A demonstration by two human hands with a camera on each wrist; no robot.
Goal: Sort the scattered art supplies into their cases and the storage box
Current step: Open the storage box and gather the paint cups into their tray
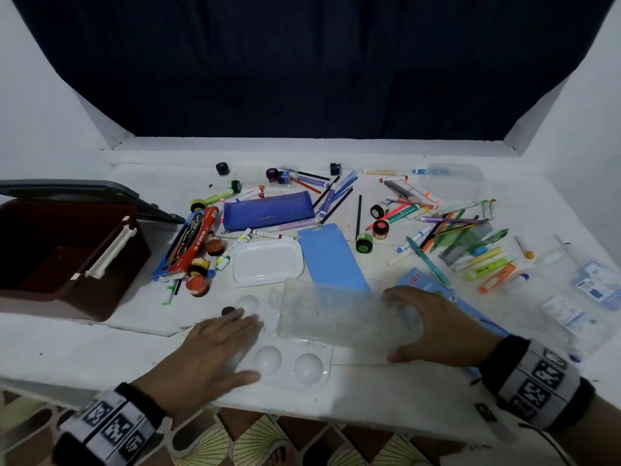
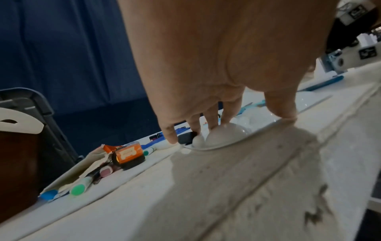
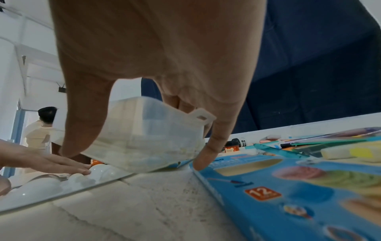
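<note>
Left hand (image 1: 215,348) flat, fingers straight and together, pressing on a clear blister tray (image 1: 285,361) with round domes; fingertips (image 2: 214,125) on a dome, thumb on the tray's near edge. A small black cap (image 2: 185,138) lies just past the left fingertips, touching the tray edge.

Right hand (image 1: 437,327) spread wide around a clear case (image 1: 339,314), thumb on its near side, fingers over its far side, curled round it. In the right wrist view the case (image 3: 148,135) is tilted, its near end off the counter (image 1: 100,351), its other end over the tray. The little finger tip touches a blue card box (image 3: 288,195) marked 12, right of the fingers.

Beyond the left fingers: orange paint pot (image 1: 197,284), red pencil box (image 1: 188,243), markers. Left of them, an open brown storage box (image 1: 67,257) with its lid up.

Beyond the case: white lid (image 1: 267,262), blue card (image 1: 331,257), blue pouch (image 1: 268,210).

Beyond the right fingers: a heap of pens, markers and highlighters (image 1: 470,237), paint pots (image 1: 379,227). Further right, clear packaging (image 1: 578,290).

Far back: more pots, pencils, another clear case (image 1: 453,178), dark curtain (image 1: 319,62).
</note>
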